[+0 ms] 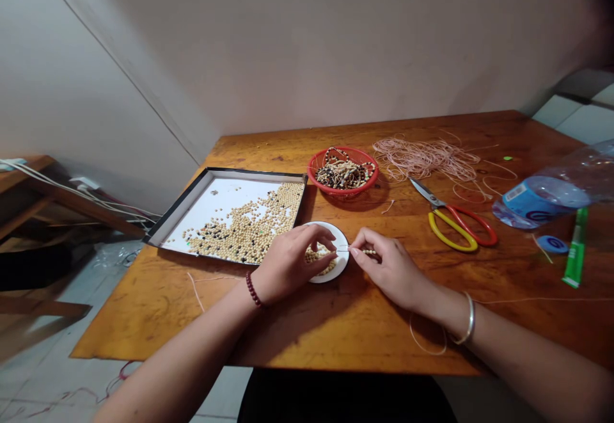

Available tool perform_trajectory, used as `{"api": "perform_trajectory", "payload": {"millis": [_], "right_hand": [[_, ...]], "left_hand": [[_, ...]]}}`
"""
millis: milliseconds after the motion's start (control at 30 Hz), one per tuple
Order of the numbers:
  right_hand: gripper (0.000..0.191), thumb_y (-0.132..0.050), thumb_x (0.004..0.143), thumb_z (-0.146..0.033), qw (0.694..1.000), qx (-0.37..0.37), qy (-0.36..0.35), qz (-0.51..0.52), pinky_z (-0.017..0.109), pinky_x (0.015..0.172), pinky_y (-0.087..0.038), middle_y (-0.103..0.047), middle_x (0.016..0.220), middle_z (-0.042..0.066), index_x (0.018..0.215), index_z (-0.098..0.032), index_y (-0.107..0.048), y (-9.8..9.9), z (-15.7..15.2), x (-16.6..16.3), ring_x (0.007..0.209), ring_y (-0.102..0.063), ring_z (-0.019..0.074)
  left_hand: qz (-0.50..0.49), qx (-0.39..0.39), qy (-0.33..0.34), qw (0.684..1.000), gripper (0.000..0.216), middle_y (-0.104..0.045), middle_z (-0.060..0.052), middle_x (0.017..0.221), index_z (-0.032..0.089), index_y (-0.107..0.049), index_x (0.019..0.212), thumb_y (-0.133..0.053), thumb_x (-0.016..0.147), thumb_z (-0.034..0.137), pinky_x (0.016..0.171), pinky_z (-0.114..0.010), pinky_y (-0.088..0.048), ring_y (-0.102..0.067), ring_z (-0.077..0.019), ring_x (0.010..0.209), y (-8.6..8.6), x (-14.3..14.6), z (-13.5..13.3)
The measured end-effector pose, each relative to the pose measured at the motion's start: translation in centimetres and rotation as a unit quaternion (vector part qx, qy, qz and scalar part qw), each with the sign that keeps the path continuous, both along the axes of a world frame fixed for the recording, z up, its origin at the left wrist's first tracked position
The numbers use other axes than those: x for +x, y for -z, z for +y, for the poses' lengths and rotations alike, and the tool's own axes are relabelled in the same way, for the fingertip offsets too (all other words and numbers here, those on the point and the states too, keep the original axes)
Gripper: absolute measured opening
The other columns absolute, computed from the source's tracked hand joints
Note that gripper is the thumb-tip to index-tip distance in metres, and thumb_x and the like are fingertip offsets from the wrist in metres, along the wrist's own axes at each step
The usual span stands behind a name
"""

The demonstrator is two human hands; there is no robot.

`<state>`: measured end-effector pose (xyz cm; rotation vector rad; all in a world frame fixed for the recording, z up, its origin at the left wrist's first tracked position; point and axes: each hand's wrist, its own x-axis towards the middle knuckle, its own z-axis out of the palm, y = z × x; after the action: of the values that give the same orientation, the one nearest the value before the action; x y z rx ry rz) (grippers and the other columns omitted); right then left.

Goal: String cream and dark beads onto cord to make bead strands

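Observation:
My right hand (388,269) is closed, thumb and forefinger pinching a thin needle (343,247) that points left. A short row of pale beads (370,252) shows by its curled fingers. My left hand (292,260) hovers over a small white plate (341,268), its thumb and forefinger drawn together close to the needle's far end. Whatever lies between those fingertips is too small to make out. Cream-coloured beads (327,267) lie on the plate, partly hidden by the left hand. A thin pale string (426,351) loops on the table below my right wrist.
A black-edged tray (163,223) of loose beads stands left. Behind the plate sits a red basket (343,191) of strung beads. Farther right lie a tangle of pink cord (426,157), scissors (451,218), a plastic bottle (547,200) and a green tube (575,250) on the wooden table (307,340).

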<state>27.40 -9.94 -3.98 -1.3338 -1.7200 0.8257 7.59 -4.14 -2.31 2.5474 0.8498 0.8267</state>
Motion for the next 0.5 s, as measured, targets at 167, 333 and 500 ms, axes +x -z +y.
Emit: {"api": "perform_trajectory", "payload": {"millis": [167,333,500], "right_hand": [[0.012,-0.048,0.088,-0.022,1.0,0.006,-0.003,-0.01,0.022,0.057,-0.036,-0.056,0.069,-0.001,0.078,-0.019,-0.051,0.01,-0.01,0.08,0.061,-0.05,0.0115],[0.012,-0.047,0.088,-0.022,1.0,0.008,-0.009,-0.015,0.022,0.057,-0.036,-0.056,0.068,-0.001,0.077,-0.019,-0.05,-0.11,0.02,0.09,0.061,-0.051,0.0119],[0.012,-0.046,0.089,-0.022,0.999,0.004,-0.011,-0.032,0.022,0.058,-0.037,-0.055,0.068,-0.001,0.077,-0.019,-0.049,-0.17,-0.09,0.16,0.062,-0.052,0.0118]], "left_hand": [[0.003,0.003,0.0,1.0,0.018,-0.066,-0.001,0.083,0.019,-0.056,0.093,-0.065,0.08,0.026,0.062,-0.022,-0.046,-0.059,-0.01,0.068,0.0,-0.04,0.03],[0.012,0.01,-0.001,1.0,0.017,-0.065,-0.001,0.081,0.019,-0.056,0.092,-0.066,0.079,0.025,0.061,-0.022,-0.045,-0.058,-0.0098,0.067,-0.03,-0.05,0.01],[0.017,0.008,-0.002,1.0,0.017,-0.066,0.0,0.081,0.019,-0.056,0.092,-0.066,0.079,0.026,0.06,-0.021,-0.045,-0.058,-0.0097,0.066,0.04,-0.08,0.0]]}}
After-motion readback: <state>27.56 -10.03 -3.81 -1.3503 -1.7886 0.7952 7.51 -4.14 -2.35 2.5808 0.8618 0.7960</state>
